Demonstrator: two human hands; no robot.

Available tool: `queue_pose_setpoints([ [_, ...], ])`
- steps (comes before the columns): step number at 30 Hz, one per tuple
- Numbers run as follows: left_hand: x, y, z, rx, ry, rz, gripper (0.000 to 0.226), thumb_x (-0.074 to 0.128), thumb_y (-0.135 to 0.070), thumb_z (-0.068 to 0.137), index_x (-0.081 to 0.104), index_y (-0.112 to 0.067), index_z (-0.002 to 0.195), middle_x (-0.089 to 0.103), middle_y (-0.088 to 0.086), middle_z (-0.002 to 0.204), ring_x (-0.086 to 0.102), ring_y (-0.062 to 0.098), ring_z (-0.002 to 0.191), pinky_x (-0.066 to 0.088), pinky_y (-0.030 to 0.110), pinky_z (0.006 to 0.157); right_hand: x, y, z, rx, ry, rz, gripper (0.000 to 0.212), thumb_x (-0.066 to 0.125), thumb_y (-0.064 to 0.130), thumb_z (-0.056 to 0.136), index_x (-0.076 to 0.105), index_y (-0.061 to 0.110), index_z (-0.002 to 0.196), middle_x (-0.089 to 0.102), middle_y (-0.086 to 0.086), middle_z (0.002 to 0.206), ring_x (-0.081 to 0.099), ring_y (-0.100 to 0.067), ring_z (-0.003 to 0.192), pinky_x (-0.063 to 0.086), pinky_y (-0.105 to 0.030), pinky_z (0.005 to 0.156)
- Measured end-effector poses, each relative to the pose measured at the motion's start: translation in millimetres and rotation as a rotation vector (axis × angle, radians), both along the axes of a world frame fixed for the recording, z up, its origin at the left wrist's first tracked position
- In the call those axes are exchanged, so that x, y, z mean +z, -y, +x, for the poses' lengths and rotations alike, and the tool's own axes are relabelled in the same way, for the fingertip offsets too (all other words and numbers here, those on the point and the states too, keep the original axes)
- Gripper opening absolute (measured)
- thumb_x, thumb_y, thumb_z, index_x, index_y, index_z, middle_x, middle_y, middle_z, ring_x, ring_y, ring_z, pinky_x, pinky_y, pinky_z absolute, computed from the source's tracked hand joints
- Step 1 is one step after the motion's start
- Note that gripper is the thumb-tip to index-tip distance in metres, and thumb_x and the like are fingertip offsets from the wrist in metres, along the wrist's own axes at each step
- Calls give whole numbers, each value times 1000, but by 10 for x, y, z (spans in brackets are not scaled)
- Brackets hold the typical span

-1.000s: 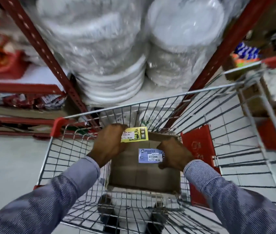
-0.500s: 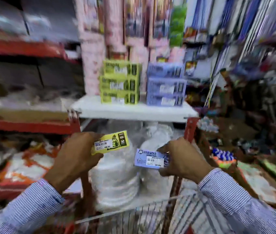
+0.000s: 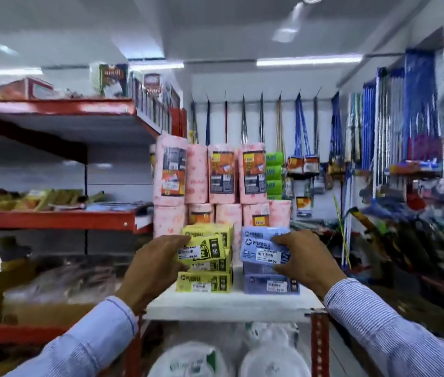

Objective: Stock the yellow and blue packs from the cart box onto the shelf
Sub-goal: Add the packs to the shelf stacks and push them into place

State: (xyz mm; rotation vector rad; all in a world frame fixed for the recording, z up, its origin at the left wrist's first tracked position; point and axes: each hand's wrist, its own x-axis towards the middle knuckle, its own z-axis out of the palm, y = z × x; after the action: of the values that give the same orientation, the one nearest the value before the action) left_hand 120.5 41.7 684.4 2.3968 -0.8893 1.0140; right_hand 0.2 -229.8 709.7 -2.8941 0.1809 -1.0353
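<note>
My left hand (image 3: 152,263) grips a yellow pack (image 3: 201,250) and holds it against the front of the yellow stack (image 3: 205,281) on the white shelf (image 3: 229,306). My right hand (image 3: 307,261) grips a blue pack (image 3: 263,250) in front of the blue stack (image 3: 269,285), just right of the yellow one. Both held packs sit near the top of their stacks, tilted slightly. The cart and its box are out of view.
Pink wrapped rolls (image 3: 223,172) stand behind the stacks. Red shelving (image 3: 52,219) with goods runs along the left. Mops and brooms (image 3: 378,131) hang at the back and right. Bagged white plates (image 3: 188,360) lie under the white shelf.
I lifted both packs from the cart box up to the shelf, and my view rose from the cart to shelf height. The packs now reach their stacks.
</note>
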Motion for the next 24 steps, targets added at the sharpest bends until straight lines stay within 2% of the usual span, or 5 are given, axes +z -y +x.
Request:
queue_pose_setpoints([
  [5,170,263,382,-11,11,37,65,87,-15,63,65,-21,124,74,4,117,69,24,105,57,38,89,136,185,359,-21,-9,-33,60,85,27,71,64,19,126,70,-6,119,64,-25,108,54,-41,94],
  [14,154,512,917,-78,-60,39,58,88,-17,63,68,-27,116,77,-2,110,70,14,95,58,35,82,100,445,836,-40,-60,-27,36,87,21,66,68,15,96,67,-6,96,65,-28,94,55,-35,78],
  [17,126,505,1045,-102,-86,17,57,88,-15,63,69,-28,115,77,-3,109,70,14,93,57,34,81,77,504,906,-42,-64,-19,49,87,23,63,69,8,105,73,-9,101,65,-29,97,57,-40,80],
  [19,104,508,1102,-107,-89,21,56,87,-14,65,70,-30,115,76,-3,110,69,15,93,55,32,80,80,512,904,-48,-67,-13,51,86,23,64,71,14,112,74,-10,104,66,-29,99,57,-39,82],
  [24,30,511,1164,-131,-133,23,58,81,-11,72,65,-30,125,71,-3,122,66,16,106,56,34,88,-50,394,879,-13,-12,-7,35,80,31,75,65,19,104,70,-4,111,62,-27,107,53,-35,85],
])
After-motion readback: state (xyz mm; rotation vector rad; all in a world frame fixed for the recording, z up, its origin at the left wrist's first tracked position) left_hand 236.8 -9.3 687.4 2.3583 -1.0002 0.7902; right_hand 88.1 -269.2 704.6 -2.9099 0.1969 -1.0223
